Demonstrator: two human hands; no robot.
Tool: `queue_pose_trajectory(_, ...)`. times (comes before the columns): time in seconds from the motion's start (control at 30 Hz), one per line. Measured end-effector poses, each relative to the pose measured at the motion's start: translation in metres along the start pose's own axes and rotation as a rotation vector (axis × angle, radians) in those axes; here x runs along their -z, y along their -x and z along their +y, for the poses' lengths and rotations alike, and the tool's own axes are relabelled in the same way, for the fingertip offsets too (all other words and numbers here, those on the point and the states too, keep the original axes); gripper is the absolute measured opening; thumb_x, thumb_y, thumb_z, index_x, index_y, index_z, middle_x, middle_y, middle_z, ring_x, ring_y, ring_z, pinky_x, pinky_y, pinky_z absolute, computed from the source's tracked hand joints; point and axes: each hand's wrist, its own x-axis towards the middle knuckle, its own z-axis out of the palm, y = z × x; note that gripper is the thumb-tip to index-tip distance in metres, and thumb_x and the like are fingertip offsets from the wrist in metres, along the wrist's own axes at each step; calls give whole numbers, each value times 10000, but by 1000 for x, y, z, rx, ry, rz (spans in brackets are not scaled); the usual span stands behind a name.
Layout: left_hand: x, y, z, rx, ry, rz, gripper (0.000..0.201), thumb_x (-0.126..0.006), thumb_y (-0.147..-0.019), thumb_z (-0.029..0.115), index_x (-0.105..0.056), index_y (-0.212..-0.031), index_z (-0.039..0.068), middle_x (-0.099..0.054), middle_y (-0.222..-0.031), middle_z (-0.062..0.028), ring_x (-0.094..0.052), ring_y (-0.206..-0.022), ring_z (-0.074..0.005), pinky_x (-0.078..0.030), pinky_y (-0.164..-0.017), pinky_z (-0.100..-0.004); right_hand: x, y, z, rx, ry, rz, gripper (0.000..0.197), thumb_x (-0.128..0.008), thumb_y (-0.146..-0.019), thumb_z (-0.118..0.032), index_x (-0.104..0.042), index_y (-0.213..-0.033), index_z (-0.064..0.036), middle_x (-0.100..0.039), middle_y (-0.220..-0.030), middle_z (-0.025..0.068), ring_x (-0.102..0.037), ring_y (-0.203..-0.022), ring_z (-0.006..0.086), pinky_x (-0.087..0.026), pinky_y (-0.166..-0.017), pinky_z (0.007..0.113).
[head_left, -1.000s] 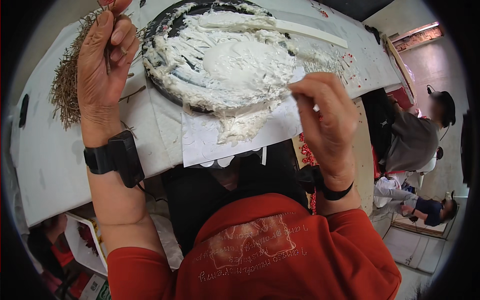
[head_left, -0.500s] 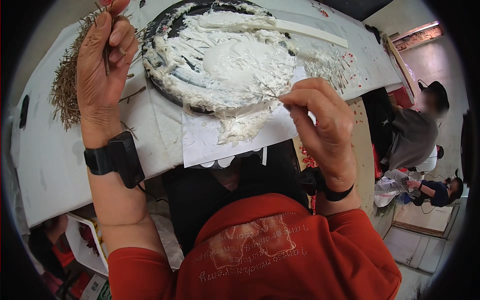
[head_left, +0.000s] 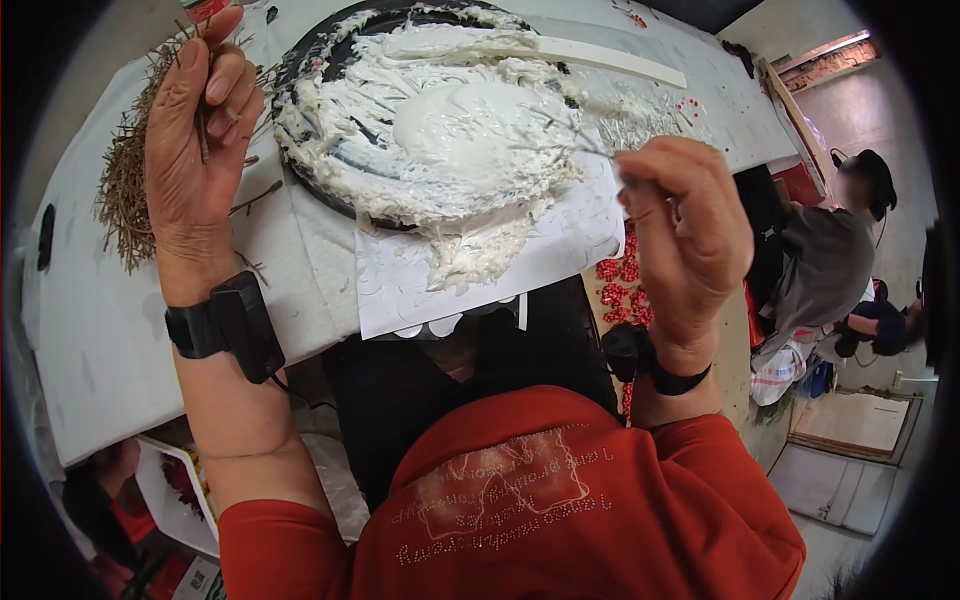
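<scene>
pinching twig, right hand nearly closed

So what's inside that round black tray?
Thick white paste covers most of the black tray, and one end of a white stick lies in it near the far rim. A few dark patches show; the rest of the bottom is hidden.

Right of the white table is a co-worker in a grey top and black cap. Past the table's upper right corner shows a strip of reddish brick. Below the table's left end sits a white crate with dark red contents; a pale framed panel stands well to the table's lower right.
</scene>
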Motion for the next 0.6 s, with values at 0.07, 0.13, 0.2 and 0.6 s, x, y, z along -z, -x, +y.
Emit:
queue_pose_trajectory(0.07, 0, 1, 0, -18, -23, 17, 343, -486, -1034, 190, -541, -1252, -69, -393, -737, 21, -283, -594, -48, -282, -506, -183, 4, 0, 5, -26, 13, 31, 200, -627, -803, 173, -669, -925, 20, -629, -948, 87, -598, -723, 104, -488, -602, 217)
queue_pose_trajectory(0.13, 3, 1, 1, -11, -30, 3, 352, -493, -1032, 197, -541, -1261, -66, -405, -739, 25, -295, -597, -45, -284, -517, -182, 8, 1, 10, -77, 31, 90, 195, -626, -814, 167, -671, -930, 17, -630, -944, 85, -595, -715, 96, -486, -603, 216)
queue_pose_trajectory(0.2, 5, 0, 1, 6, -42, -19, 371, -507, -1027, 211, -539, -1279, -60, -430, -742, 33, -320, -604, -39, -288, -538, -179, 13, 4, 17, -74, 74, 98, 194, -626, -815, 166, -671, -932, 18, -629, -943, 84, -594, -710, 94, -484, -603, 214)
queue_pose_trajectory(0.6, 11, 0, 6, 54, 77, -7, 331, -488, -1033, 176, -543, -1260, -59, -385, -729, 24, -295, -596, -54, -294, -517, -188, 42, 22, 51, -138, 202, 140, 173, -604, -833, 147, -668, -937, 24, -629, -935, 61, -593, -698, 77, -474, -609, 203)
